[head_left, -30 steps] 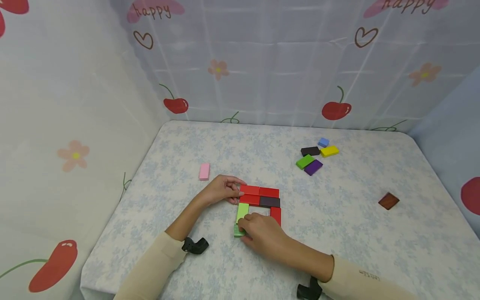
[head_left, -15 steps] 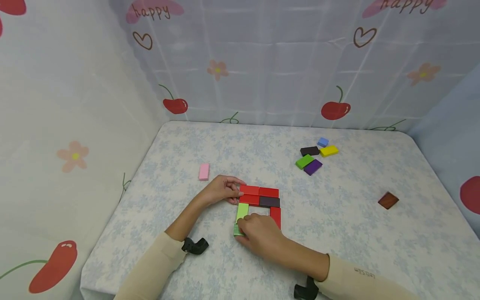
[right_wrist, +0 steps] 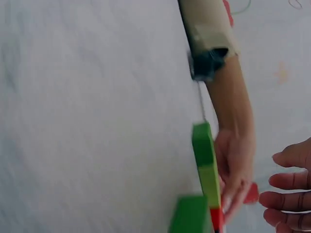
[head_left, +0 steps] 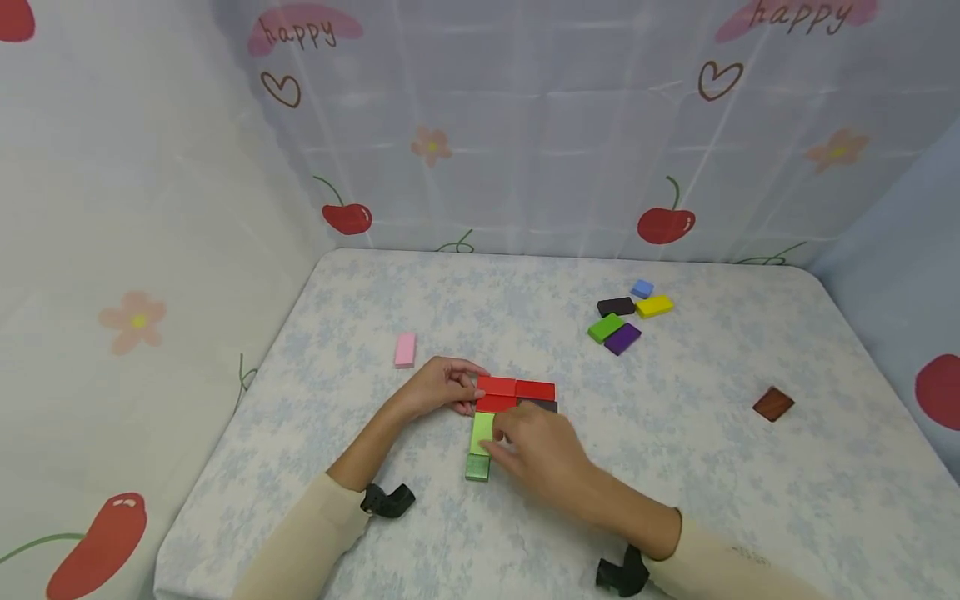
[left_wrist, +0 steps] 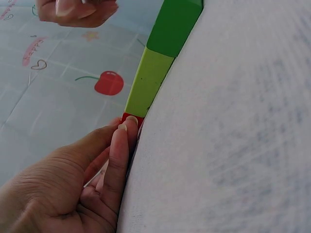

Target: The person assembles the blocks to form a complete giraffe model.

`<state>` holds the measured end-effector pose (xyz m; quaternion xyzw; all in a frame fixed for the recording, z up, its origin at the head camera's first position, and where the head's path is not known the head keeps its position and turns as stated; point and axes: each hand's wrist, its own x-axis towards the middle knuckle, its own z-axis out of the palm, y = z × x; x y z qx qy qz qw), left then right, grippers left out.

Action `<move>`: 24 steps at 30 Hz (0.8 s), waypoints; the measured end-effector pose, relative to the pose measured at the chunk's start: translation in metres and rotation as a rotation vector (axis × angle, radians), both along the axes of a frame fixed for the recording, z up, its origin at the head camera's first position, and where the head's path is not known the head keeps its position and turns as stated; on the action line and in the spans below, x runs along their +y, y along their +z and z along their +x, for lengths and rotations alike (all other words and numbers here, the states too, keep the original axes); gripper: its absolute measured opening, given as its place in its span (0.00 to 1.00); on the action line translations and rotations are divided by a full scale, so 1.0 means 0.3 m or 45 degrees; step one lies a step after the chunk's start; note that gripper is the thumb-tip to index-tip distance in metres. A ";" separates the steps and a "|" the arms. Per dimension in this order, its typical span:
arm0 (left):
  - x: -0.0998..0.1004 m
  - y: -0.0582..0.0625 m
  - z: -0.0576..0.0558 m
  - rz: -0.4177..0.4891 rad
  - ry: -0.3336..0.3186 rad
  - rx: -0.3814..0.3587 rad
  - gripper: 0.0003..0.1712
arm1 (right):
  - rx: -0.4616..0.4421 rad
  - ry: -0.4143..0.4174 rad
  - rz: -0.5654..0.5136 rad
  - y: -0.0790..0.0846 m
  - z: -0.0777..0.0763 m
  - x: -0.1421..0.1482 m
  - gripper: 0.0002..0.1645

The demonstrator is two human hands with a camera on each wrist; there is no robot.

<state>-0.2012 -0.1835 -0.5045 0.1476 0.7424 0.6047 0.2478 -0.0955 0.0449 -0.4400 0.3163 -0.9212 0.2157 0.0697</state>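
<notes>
Flat coloured blocks form a joined shape at mid-table. Two red blocks (head_left: 497, 386) lie end to end at the far side, with another red block and a dark block (head_left: 551, 407) just nearer. From its left end, a light green block (head_left: 482, 432) and a darker green block (head_left: 477, 467) run toward me. My left hand (head_left: 442, 387) holds the left end of the red blocks between its fingertips. Over the shape hovers my right hand (head_left: 543, 450), fingers loosely bent and holding nothing. It hides the shape's right side; another green block (right_wrist: 189, 213) shows blurred there in the right wrist view.
A pink block (head_left: 405, 350) lies beyond my left hand. Toward the back right are blue (head_left: 642, 288), yellow (head_left: 655, 307), black (head_left: 616, 307), green (head_left: 605, 328) and purple (head_left: 623, 338) blocks. A brown block (head_left: 773, 404) lies far right. Printed curtains (head_left: 510, 125) rise behind the table.
My right hand has let go of the darker green block at the near left and lifted away to the right and back. The left hand stays at the red blocks.
</notes>
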 end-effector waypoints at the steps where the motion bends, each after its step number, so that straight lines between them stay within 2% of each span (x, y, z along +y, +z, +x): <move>1: -0.001 0.000 0.001 0.005 0.001 0.005 0.22 | 0.016 -0.035 -0.038 0.014 -0.022 0.026 0.11; 3: -0.001 -0.001 0.001 0.018 -0.002 0.012 0.22 | 0.032 -0.118 -0.088 0.037 -0.074 0.089 0.09; 6: -0.002 -0.002 0.002 0.025 -0.008 0.010 0.22 | 0.025 -0.238 -0.138 0.046 -0.165 0.202 0.12; 9: -0.003 -0.001 0.003 0.022 -0.010 0.000 0.22 | -0.010 -0.322 -0.227 0.022 -0.253 0.314 0.18; 12: -0.004 -0.002 0.005 0.018 -0.007 -0.012 0.22 | -0.048 -0.400 -0.294 -0.016 -0.319 0.411 0.26; 14: -0.004 -0.003 0.006 0.014 -0.008 -0.015 0.22 | -0.062 -0.463 -0.277 -0.040 -0.350 0.465 0.31; 18: -0.003 -0.004 0.004 0.010 -0.013 -0.013 0.22 | -0.139 -0.583 -0.156 -0.074 -0.388 0.538 0.37; 24: -0.004 0.000 0.000 0.006 -0.006 0.005 0.22 | -0.306 -0.610 -0.089 -0.095 -0.420 0.569 0.34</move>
